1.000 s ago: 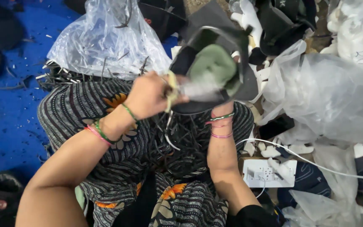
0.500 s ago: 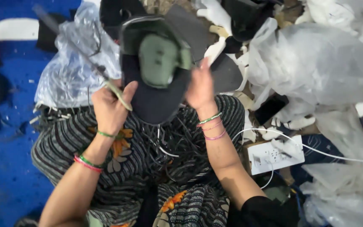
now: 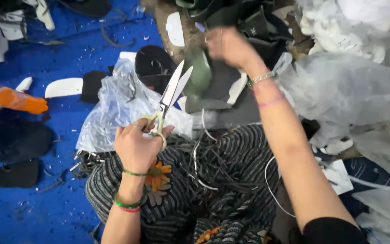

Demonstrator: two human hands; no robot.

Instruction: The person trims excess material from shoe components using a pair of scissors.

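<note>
Left hand (image 3: pixel 136 147) grips pale-handled steel scissors (image 3: pixel 168 101), blades parted, upright; right hand (image 3: pixel 229 45), blurred, clutches dark green-lined shoe piece (image 3: pixel 204 74); crinkled plastic bag (image 3: pixel 113 108) alongside, blue floor (image 3: pixel 46 203) left

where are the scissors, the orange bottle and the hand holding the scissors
scissors (image 3: pixel 173 90), head view, on the open blades
orange bottle (image 3: pixel 16 100), head view, on its orange body
left hand (image 3: pixel 136 147), head view, on the back of the hand

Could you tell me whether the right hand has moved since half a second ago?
Yes. The right hand has reached up and away from the lap, toward the dark pieces beyond it.
</note>
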